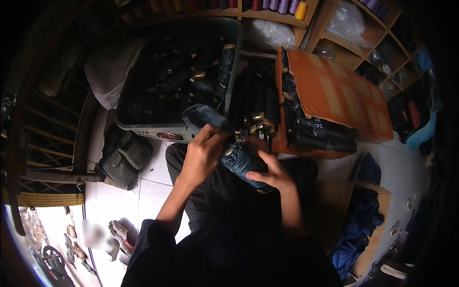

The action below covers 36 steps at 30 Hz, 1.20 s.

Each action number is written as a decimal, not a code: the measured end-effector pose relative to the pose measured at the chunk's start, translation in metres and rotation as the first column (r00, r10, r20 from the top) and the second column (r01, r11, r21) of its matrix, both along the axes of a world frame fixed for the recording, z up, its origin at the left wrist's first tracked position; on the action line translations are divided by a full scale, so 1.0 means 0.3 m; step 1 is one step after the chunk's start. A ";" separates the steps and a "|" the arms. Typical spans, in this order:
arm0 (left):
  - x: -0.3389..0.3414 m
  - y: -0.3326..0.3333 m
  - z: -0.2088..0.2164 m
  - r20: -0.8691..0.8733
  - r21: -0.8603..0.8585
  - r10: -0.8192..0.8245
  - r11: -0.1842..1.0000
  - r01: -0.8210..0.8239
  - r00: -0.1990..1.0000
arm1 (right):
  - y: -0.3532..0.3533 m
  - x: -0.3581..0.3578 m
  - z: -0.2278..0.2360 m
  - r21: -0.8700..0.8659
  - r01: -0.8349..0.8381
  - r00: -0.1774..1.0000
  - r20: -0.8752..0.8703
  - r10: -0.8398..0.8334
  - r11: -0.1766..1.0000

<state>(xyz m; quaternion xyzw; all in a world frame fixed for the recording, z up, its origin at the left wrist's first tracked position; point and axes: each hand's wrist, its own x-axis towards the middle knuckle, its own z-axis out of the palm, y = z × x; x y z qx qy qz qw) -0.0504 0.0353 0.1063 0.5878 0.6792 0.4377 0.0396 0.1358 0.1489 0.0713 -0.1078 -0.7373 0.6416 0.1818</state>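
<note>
My right hand (272, 172) is wrapped round a short bundle of gathered dark blue cloth (243, 165), which looks like a folded compact umbrella. A pale round end shows at its upper left. Just left of it, my left hand (204, 152) is closed in a pinch. From behind those fingers a loose piece of blue-grey cloth (205, 116) sticks up over the crate's near corner; the fingertips seem to grip it, partly hidden. The bundle is held above my lap, and the two hands are close together.
Ahead stands a dark plastic crate (179, 126) full of dark bundles. To its right, an orange-brown carton (334, 91) lies open, with black plastic-wrapped bundles. Blue cloth (358, 234) fills a carton at lower right. Shelves with thread cones (300, 10) line the back; bags (125, 155) lie left.
</note>
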 end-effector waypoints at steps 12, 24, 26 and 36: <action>0.029 -0.001 0.021 -0.053 -0.153 -0.238 0.962 0.227 0.970 | 0.021 0.091 -0.033 0.009 -0.172 0.984 -0.052 0.172 0.985; 0.096 -0.030 0.052 0.119 -0.087 -0.168 0.980 0.179 0.978 | -0.041 0.093 -0.001 -0.009 0.071 0.996 0.053 -0.070 0.997; 0.113 -0.031 0.049 0.050 -0.023 -0.159 0.987 0.161 0.986 | -0.059 0.104 0.006 -0.109 0.123 0.987 0.115 -0.111 0.986; 0.188 -0.086 0.014 -0.046 0.123 -0.063 0.990 0.068 0.997 | -0.080 0.103 0.054 0.110 0.230 0.973 -0.013 -0.230 0.967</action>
